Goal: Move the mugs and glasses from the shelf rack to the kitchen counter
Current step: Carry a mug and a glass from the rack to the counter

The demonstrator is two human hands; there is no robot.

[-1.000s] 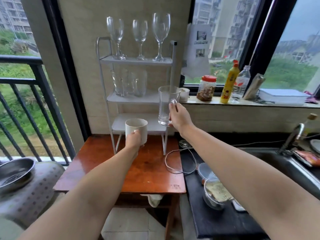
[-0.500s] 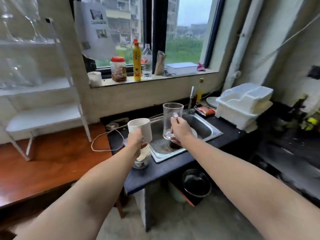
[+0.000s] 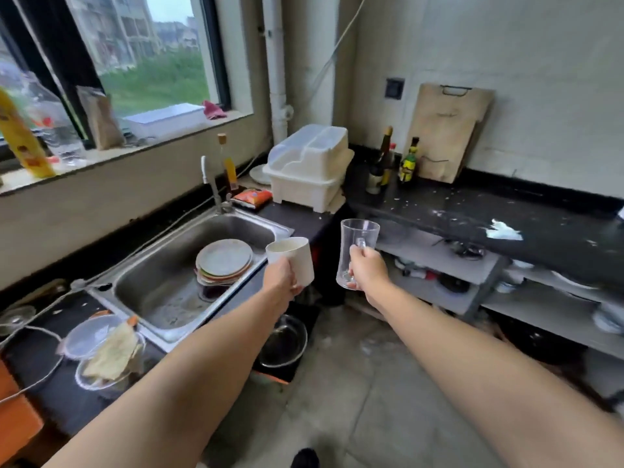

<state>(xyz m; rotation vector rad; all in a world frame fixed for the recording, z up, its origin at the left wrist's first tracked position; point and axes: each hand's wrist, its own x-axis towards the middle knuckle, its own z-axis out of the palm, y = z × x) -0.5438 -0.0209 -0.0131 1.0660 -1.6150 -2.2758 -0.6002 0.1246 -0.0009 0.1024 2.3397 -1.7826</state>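
Mugs (image 3: 297, 261) aloft — counter (image 3: 506, 224) (ahead) bare

Single head-worn view, facing forward and down, arm's-length close

Both forearms are bare from the near edge of the view up to the wrists; no sleeve, watch, bracelet or ring shows on either. The left hand (image 3: 282, 276) and the right hand (image 3: 368, 271) wear no gloves. At the near edge, between the arms, sits a dark rounded shoe toe (image 3: 305, 458).
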